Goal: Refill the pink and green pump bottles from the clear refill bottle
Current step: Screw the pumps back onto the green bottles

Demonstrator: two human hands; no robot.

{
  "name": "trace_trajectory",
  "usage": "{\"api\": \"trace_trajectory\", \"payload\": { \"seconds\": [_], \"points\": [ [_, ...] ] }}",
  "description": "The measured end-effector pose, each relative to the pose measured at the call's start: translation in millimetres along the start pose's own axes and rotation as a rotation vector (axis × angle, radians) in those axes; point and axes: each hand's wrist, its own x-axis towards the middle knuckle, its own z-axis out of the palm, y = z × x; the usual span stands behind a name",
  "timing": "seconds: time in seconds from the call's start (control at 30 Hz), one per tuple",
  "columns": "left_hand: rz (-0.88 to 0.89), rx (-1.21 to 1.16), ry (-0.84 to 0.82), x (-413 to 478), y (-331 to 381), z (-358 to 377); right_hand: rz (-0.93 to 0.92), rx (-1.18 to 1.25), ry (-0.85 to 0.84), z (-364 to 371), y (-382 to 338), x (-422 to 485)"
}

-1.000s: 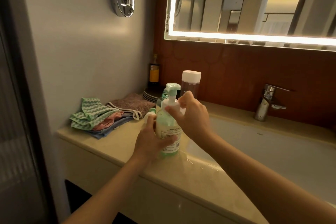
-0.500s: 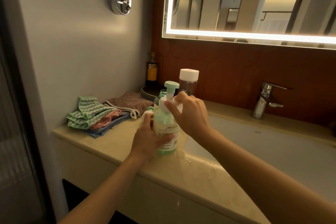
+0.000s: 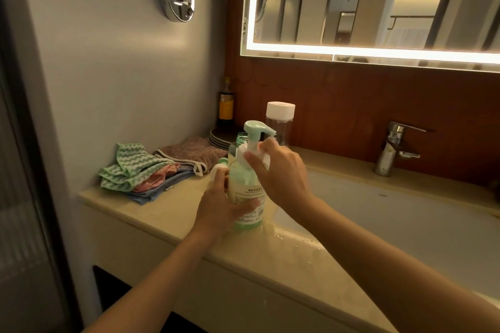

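On the table (image 3: 167, 213) beside the sink (image 3: 405, 224), the clear refill bottle (image 3: 280, 127) stands capped behind the green pump bottle (image 3: 247, 186), so pouring looks either finished or unstarted. The green pump bottle stands upright, long axis vertical, spout pointing right. The left hand (image 3: 219, 211) has its grip wrapped round the body; the right hand (image 3: 281, 173) pinches the pump collar (image 3: 250, 150).

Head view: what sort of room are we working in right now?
Most likely a bathroom, at the vanity, possibly a hotel's: a sink basin with a chrome faucet at its far rim, a light-edged mirror on the wall above, and folded cloths stacked on the counter.
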Motion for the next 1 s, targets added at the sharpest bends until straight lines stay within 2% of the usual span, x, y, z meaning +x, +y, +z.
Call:
{"api": "trace_trajectory", "payload": {
  "seconds": [0.2, 0.27, 0.37, 0.43, 0.5, 0.63, 0.8, 1.0],
  "points": [
    [-0.003, -0.013, 0.004, 0, -1, 0, 0.174, -0.027, 0.043, 9, -1, 6],
    [-0.010, -0.016, 0.003, 0, -1, 0, 0.212, 0.074, 0.042, 8, 2, 7],
    [-0.011, -0.018, 0.007, 0, -2, 0, 0.178, 0.346, -0.098, 7, 1, 11],
    [-0.011, -0.022, 0.009, 0, -2, 0, 0.144, 0.446, -0.204, 6, -2, 13],
    [-0.011, -0.019, 0.009, 0, -1, 0, 0.154, 0.503, -0.228, 6, -3, 14],
    [-0.021, -0.035, 0.003, -1, 1, 0, 0.145, 0.453, -0.172, 3, -2, 16],
    [-0.008, -0.051, -0.010, 0, 1, -1, 0.132, 0.463, -0.269, -9, 2, 17],
    [-0.019, -0.113, -0.035, 0, -2, 0, 0.159, 0.255, -0.045, 2, 0, 16]
  ]
}}
